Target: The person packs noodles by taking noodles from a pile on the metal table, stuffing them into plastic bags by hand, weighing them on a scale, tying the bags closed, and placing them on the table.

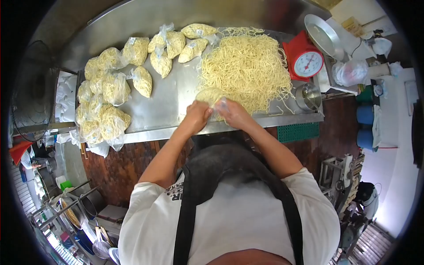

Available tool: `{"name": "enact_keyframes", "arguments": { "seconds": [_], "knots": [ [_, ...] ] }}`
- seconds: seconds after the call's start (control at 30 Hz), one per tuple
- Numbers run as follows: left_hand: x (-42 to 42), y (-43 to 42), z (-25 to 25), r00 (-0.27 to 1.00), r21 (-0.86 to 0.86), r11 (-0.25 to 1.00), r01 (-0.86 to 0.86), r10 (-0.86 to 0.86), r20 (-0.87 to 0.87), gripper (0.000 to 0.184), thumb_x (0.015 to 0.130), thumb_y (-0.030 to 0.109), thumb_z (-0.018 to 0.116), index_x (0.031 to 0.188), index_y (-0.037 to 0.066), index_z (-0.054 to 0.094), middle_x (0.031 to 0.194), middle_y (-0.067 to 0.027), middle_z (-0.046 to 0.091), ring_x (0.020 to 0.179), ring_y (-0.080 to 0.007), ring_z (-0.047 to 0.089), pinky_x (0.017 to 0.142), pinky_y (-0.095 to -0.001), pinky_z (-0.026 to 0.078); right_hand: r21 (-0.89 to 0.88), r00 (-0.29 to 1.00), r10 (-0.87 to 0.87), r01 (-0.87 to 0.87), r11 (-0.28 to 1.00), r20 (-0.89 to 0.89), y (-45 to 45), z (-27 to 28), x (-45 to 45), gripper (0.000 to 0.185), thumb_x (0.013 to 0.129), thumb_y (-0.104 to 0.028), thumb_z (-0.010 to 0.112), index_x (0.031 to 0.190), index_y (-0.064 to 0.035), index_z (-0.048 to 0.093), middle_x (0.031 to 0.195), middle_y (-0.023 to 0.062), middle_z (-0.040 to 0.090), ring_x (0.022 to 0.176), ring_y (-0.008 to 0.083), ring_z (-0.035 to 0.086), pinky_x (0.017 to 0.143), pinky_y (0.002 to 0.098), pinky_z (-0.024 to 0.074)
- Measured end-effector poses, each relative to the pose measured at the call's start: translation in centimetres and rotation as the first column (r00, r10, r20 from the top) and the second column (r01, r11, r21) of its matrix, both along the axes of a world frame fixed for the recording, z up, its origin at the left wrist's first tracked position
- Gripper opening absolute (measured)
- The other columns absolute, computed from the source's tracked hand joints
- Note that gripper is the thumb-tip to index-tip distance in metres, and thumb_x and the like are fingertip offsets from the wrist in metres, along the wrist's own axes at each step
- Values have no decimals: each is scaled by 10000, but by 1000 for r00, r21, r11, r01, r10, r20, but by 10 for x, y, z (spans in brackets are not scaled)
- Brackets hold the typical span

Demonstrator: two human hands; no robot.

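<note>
Both hands meet at the front of a steel table (pixel 170 95), at the neck of a clear plastic bag of noodles (pixel 211 94). My left hand (pixel 197 115) is closed on the left side of the bag's neck. Fingers of my right hand (pixel 232 113) pinch the gathered plastic from the right. Just beyond the hands lies a wide heap of loose yellow noodles (pixel 247 66). Several filled bags of noodles (pixel 106 84) crowd the table's left end, and others (pixel 168 44) lie toward the back.
A red dial scale (pixel 304 62) with a metal pan (pixel 323 35) stands right of the heap. Near it is a metal bowl (pixel 308 97). A green crate (pixel 298 132) sits below the table's front edge. Other people (pixel 367 198) are in the background.
</note>
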State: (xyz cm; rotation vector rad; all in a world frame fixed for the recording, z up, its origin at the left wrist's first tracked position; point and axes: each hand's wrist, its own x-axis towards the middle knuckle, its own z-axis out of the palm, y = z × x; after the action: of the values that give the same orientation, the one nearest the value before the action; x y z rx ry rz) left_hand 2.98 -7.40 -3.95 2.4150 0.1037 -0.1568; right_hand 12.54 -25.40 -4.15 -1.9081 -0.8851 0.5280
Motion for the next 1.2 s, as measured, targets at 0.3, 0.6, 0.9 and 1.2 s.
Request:
{"name": "enact_keyframes", "arguments": {
  "seconds": [0.3,0.6,0.9,1.2],
  "knots": [
    [10,6,-71,996,108,993,50,-42,-77,321,784,-25,561,1077,82,637,1058,-111,613,1081,-348,525,917,-483,429,-60,937,-349,347,936,-23,59,-93,-4,131,845,-26,625,973,4,633,898,207,662,845,359,632,756,414,505],
    [7,10,-125,945,-8,972,-235,230,235,341,782,-31,551,1111,43,603,966,-195,620,956,-390,571,835,-474,457,107,943,-82,50,993,323,62,-109,-2,190,744,-13,677,933,-9,666,859,137,620,913,350,580,827,404,480],
    [0,0,-121,811,-234,902,-362,429,399,419,787,-116,512,1186,-1,452,848,-180,565,809,-329,595,763,-400,500,-10,988,-129,130,991,85,71,-107,-3,323,716,2,657,1031,-16,590,797,118,624,761,321,630,714,391,521],
    [8,9,-111,907,-436,819,-372,420,14,401,809,-67,606,1185,23,499,946,-191,663,895,-351,634,806,-412,508,12,566,33,-42,999,-823,57,-126,17,443,731,85,561,1163,-13,544,930,119,604,861,200,615,725,302,482]
  ]
}}
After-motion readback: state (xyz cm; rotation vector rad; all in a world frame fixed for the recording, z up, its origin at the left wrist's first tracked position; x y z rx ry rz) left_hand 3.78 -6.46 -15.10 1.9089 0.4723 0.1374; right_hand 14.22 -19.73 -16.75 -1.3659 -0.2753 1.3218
